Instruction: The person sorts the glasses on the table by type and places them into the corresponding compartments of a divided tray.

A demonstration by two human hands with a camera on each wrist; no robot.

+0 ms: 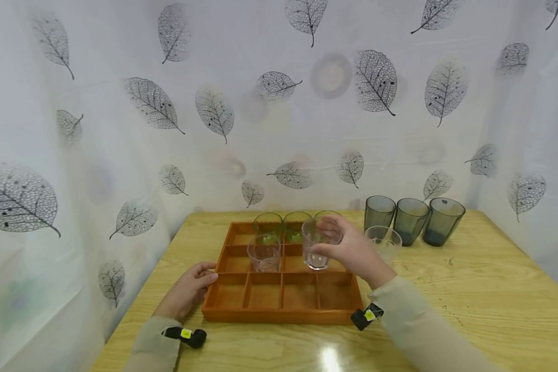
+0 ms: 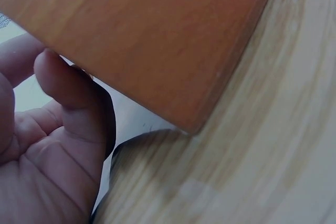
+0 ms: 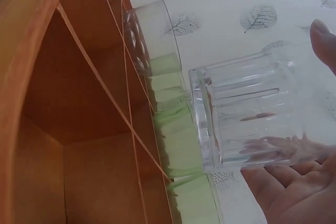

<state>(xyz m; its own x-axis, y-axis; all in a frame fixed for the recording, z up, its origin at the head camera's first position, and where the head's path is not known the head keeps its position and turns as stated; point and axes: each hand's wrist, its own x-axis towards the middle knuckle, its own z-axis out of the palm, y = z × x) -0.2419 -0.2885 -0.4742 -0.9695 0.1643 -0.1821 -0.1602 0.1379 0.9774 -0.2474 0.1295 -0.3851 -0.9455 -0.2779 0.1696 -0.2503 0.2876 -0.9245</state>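
My right hand (image 1: 349,248) grips a clear faceted glass (image 1: 315,245) between thumb and fingers, upright over the middle row of an orange-brown wooden divided tray (image 1: 279,316). In the right wrist view, the thick base of this glass (image 3: 202,121) faces the tray's compartments. My left hand (image 1: 188,289) touches the tray's left side; in the left wrist view the thumb (image 2: 65,80) meets the tray wall's edge. Another clear glass (image 1: 264,253) stands in the middle row at left. Green-tinted glasses (image 1: 267,227) line the back row, one partly hidden behind the right hand.
A third clear glass (image 1: 383,243) stands right of the tray, partly behind the right hand. Three dark grey glasses (image 1: 411,222) stand in a row at the back right of the wooden table (image 1: 483,299). A leaf-patterned white curtain (image 1: 242,160) hangs behind.
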